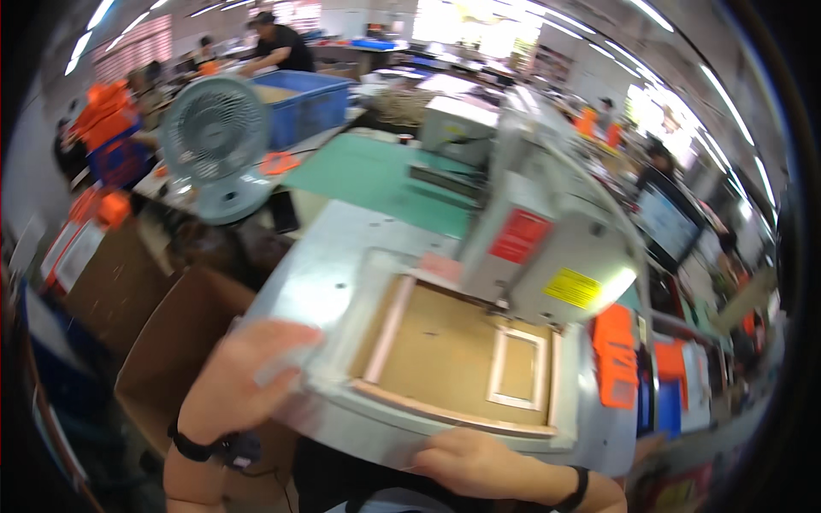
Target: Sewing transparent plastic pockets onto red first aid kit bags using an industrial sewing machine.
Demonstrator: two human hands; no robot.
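Note:
My left hand [244,376] is over the left front corner of a sewing machine's pale metal bed [312,269]. It is blurred, but its thumb and fingers look apart, with nothing clear between them. On the bed lies a grey-edged template [466,419] with a brown board [445,342] edged in pale pink strips. A small pale rectangular frame [540,372] sits on the board's right part, below the sewing machine head [547,248]. My right hand [466,460] is curled at the template's front edge; its fingertips are hidden, so what they hold cannot be made out.
A grey fan [214,141] and a blue crate [308,107] stand beyond the bed at left. An open cardboard box [184,342] is below my left arm. Orange pieces [614,355] lie right of the bed, near a monitor [667,218]. Another person [286,47] works at the back.

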